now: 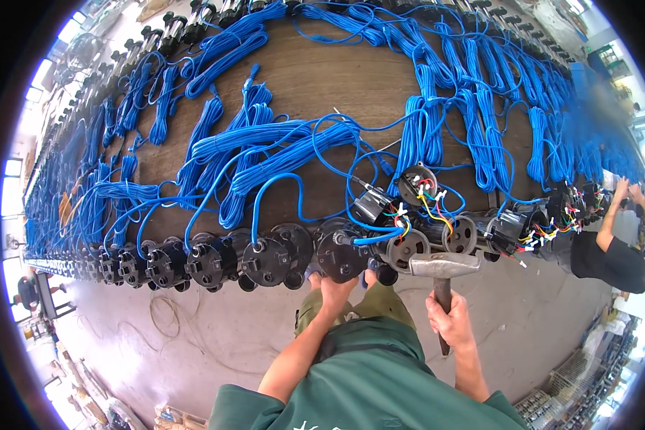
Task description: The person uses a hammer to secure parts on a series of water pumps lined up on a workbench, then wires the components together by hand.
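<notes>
My right hand [451, 320] is closed around the dark handle of a hammer [446, 266]. The hammer's grey metal head is up, in front of two open round housings [408, 248] at the table's near edge. My left hand [336, 292] grips the near lower side of a black round housing [340, 254], its fingers partly hidden by it. A thick blue cable [380, 236] comes out of this housing's face. Just right of it, open black caps [417, 184] show loose coloured wires with white connectors.
Coiled blue cables [272, 147] cover much of the brown table [322, 72]. More black housings [265, 261] line its near edge to the left. A co-worker in a dark shirt [609, 259] works at the right. Crates of parts [580, 365] stand on the floor behind.
</notes>
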`<act>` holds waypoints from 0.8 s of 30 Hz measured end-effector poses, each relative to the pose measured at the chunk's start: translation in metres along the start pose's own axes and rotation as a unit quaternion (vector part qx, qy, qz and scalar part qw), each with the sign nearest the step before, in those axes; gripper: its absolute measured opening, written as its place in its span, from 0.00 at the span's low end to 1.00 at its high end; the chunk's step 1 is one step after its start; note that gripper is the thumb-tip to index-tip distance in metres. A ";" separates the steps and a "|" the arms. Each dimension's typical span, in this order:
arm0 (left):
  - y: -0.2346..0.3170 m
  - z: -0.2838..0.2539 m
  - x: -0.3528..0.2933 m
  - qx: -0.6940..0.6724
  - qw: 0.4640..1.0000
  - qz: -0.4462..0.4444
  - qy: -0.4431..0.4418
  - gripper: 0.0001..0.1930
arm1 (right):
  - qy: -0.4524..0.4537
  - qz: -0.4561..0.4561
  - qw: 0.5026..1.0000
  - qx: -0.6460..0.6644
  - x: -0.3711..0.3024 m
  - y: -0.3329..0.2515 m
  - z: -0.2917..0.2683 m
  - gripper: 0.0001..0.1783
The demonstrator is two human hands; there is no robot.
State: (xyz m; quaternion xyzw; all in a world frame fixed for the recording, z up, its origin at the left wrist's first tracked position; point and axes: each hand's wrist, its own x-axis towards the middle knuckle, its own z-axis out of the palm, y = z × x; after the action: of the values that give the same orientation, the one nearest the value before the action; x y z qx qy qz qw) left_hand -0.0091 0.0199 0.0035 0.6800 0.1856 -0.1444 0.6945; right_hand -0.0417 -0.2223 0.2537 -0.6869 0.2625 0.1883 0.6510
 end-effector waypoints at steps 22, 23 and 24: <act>0.282 0.194 -0.056 0.233 0.883 0.242 -0.329 0.23 | 0.544 -0.159 0.758 -0.321 -0.060 0.039 -0.163 0.17; 0.281 0.224 -0.045 0.258 0.874 0.295 -0.286 0.28 | 0.565 -0.156 0.744 -0.321 -0.054 0.039 -0.189 0.16; 0.280 0.250 -0.033 0.320 0.859 0.305 -0.258 0.36 | 0.560 -0.144 0.752 -0.316 -0.049 0.035 -0.213 0.16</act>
State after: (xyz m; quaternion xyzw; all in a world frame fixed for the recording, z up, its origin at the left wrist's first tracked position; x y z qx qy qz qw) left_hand 0.1042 -0.2219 0.2696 0.8260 -0.2730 -0.1475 0.4706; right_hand -0.1200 -0.4290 0.2727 -0.8658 0.4034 -0.2541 0.1521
